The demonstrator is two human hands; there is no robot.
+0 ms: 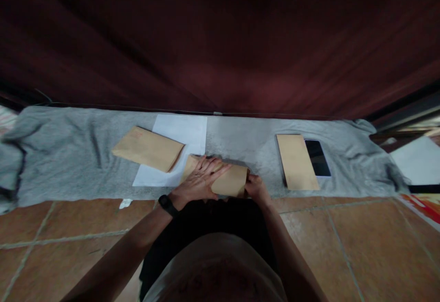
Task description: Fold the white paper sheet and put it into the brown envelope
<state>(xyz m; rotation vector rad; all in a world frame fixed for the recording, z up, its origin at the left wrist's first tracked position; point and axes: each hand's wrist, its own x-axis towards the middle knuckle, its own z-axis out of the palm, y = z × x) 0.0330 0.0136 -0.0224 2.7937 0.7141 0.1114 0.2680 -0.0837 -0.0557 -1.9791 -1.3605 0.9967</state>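
A brown paper envelope [231, 180] lies at the near edge of the grey cloth, in front of my body. My left hand [202, 178], with a black watch on its wrist, rests flat across its left part, fingers spread. At the right end, my right hand [256, 187] has its fingers closed on the envelope's edge; the fingertips are partly hidden. To the left, a small stack of brown envelopes [149, 148] lies slanted on a white paper sheet [194, 132]. More flat brown paper, apparently an envelope or a stack [297, 162], sits off to the right.
A dark phone [318, 157] lies beside the right-hand brown paper. Grey cloth [240, 132] covers the long surface, wrinkled at both ends. Behind it hangs a dark red curtain [220, 63]. A white scrap [125, 203] is on the tiled floor [364, 228].
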